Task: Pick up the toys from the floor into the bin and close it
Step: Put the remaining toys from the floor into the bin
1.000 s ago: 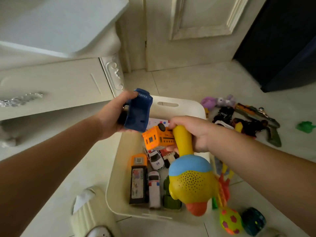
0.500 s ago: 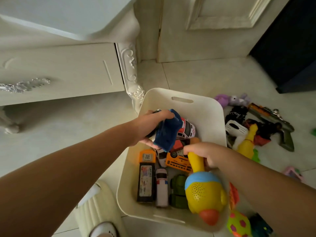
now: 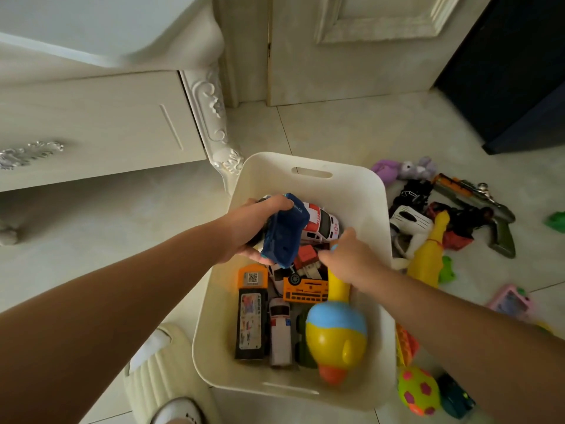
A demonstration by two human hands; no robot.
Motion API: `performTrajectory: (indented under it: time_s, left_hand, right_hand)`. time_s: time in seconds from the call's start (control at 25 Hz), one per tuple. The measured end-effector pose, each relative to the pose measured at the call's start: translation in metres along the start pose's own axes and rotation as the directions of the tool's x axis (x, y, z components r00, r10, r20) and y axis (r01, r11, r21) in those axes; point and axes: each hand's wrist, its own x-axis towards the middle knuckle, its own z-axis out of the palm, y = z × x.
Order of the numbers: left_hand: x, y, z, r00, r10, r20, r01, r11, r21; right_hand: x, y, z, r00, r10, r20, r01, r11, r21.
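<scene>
The cream bin (image 3: 360,194) stands open on the tiled floor (image 3: 351,133), just beside the carved leg of a white cabinet (image 3: 91,133). No lid is identifiable.

Left hand (image 3: 253,228): above the bin's far-left part, fingers wrapped around a blue toy truck (image 3: 284,232), held tilted with its underside toward the camera. The truck is clear of the toys below it.

Right hand (image 3: 351,258): over the bin's right side, fingers loosely curled at the neck of a yellow toy with a blue band (image 3: 336,335). Whether the fingers actually clamp the neck cannot be told; the toy's round body lies blurred inside the bin's near-right corner, orange tip toward the near wall.

Inside the bin: a white and red ambulance (image 3: 321,223) toward the far wall, an orange bus (image 3: 305,290) on its side at the middle, a long black and orange toy (image 3: 252,313) along the left wall, a white van (image 3: 279,328) just beside it, and a dark green toy partly hidden under the yellow one.

On the floor right of the bin: purple plush toys (image 3: 403,171), a toy gun (image 3: 477,209), a yellow rubber chicken (image 3: 428,255), a black and white toy (image 3: 409,221), a pink item (image 3: 510,302), and a spotted green ball (image 3: 419,391) near the bin's near-right corner.

A pale slipper (image 3: 159,374) sits left of the bin's near wall.
</scene>
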Motion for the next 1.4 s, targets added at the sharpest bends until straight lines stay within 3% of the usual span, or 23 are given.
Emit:
performTrajectory:
  time_s: [0.08,0.16,0.24,0.28,0.32,0.4,0.48,0.52,0.56,0.6,0.64,0.72,0.8,0.88,0.92,1.0,1.08,1.12,1.2,1.32,1.4]
  left_hand:
    - [0.002,0.000,-0.001,1.000,-0.005,-0.011,0.005,1.000,-0.006]
    - [0.004,-0.002,-0.002,0.999,-0.020,-0.027,0.020,1.000,-0.006]
    - [0.005,-0.004,-0.001,0.999,-0.032,-0.036,0.032,0.999,-0.003]
    - [0.006,-0.005,0.000,0.999,-0.033,-0.042,0.033,0.999,-0.001]
    - [0.006,-0.006,0.002,0.998,-0.031,-0.046,0.032,0.999,0.008]
    - [0.006,-0.007,0.003,0.998,-0.029,-0.059,0.031,0.999,0.040]
    - [0.006,-0.008,0.003,0.996,-0.039,-0.074,0.043,0.998,0.049]
    - [0.008,-0.010,0.003,0.996,-0.055,-0.068,0.058,0.997,0.045]
    - [0.008,-0.012,0.005,0.996,-0.075,-0.043,0.077,0.996,0.034]
    - [0.009,-0.015,0.008,0.996,-0.092,0.008,0.092,0.996,0.009]
    - [0.008,-0.016,0.010,0.991,-0.110,0.071,0.113,0.992,-0.051]
    - [0.008,-0.017,0.013,0.978,-0.154,0.138,0.177,0.968,-0.176]
    - [0.013,-0.020,0.010,0.989,-0.148,-0.019,0.144,0.982,-0.118]
    - [0.017,-0.025,0.010,0.973,-0.077,-0.219,0.105,0.987,0.119]
    - [0.017,-0.028,0.009,0.968,-0.036,-0.247,0.121,0.933,0.339]
    - [0.016,-0.035,0.013,0.989,-0.043,-0.144,0.136,0.658,0.741]
    - [0.015,-0.041,0.016,0.984,-0.171,-0.050,0.121,0.436,0.892]
    - [0.016,-0.043,0.016,0.981,-0.192,-0.002,0.057,0.282,0.958]
    - [0.016,-0.047,0.018,0.972,-0.228,0.046,-0.028,0.082,0.996]
    - [0.024,-0.061,0.022,0.968,-0.246,0.051,-0.026,0.102,0.994]
    - [0.024,-0.065,0.024,0.969,-0.226,0.100,-0.081,0.093,0.992]
  right_hand:
    - [0.000,0.012,0.015,0.999,-0.028,-0.034,0.023,0.992,-0.127]
    - [-0.004,0.020,0.021,0.988,-0.139,-0.074,0.102,0.922,-0.374]
    - [-0.005,0.031,0.031,0.900,-0.424,-0.098,0.232,0.658,-0.716]
    - [-0.006,0.032,0.033,0.859,-0.509,-0.055,0.267,0.537,-0.800]
    - [-0.006,0.032,0.034,0.862,-0.508,-0.003,0.306,0.524,-0.795]
    - [-0.003,0.021,0.020,0.884,-0.468,0.014,0.375,0.690,-0.619]
    - [0.002,0.001,0.000,0.866,-0.483,-0.130,0.454,0.868,-0.201]
    - [0.002,-0.009,-0.010,0.895,-0.437,-0.092,0.445,0.889,0.107]
    - [0.000,-0.019,-0.014,0.911,-0.405,0.078,0.334,0.836,0.435]
    - [-0.004,-0.026,-0.012,0.877,-0.399,0.268,0.147,0.753,0.641]
    - [-0.007,-0.029,-0.005,0.836,-0.392,0.384,0.022,0.722,0.692]
    - [-0.007,-0.032,0.009,0.867,-0.321,0.381,0.006,0.771,0.637]
    - [0.002,-0.031,0.017,0.944,-0.264,0.201,0.111,0.822,0.558]
    - [0.014,-0.031,0.019,0.933,-0.357,0.039,0.320,0.877,0.359]
    - [0.018,-0.033,0.020,0.899,-0.438,0.007,0.425,0.876,0.229]
    - [0.027,-0.038,0.030,0.830,-0.557,0.032,0.557,0.831,0.005]
    - [0.032,-0.042,0.045,0.797,-0.600,0.074,0.604,0.788,-0.117]
    - [0.033,-0.043,0.051,0.776,-0.624,0.088,0.630,0.765,-0.134]
    - [0.035,-0.042,0.061,0.720,-0.682,0.129,0.694,0.702,-0.159]
    - [0.036,-0.043,0.068,0.686,-0.705,0.179,0.714,0.606,-0.351]
    - [0.037,-0.046,0.066,0.721,-0.689,0.069,0.634,0.616,-0.467]
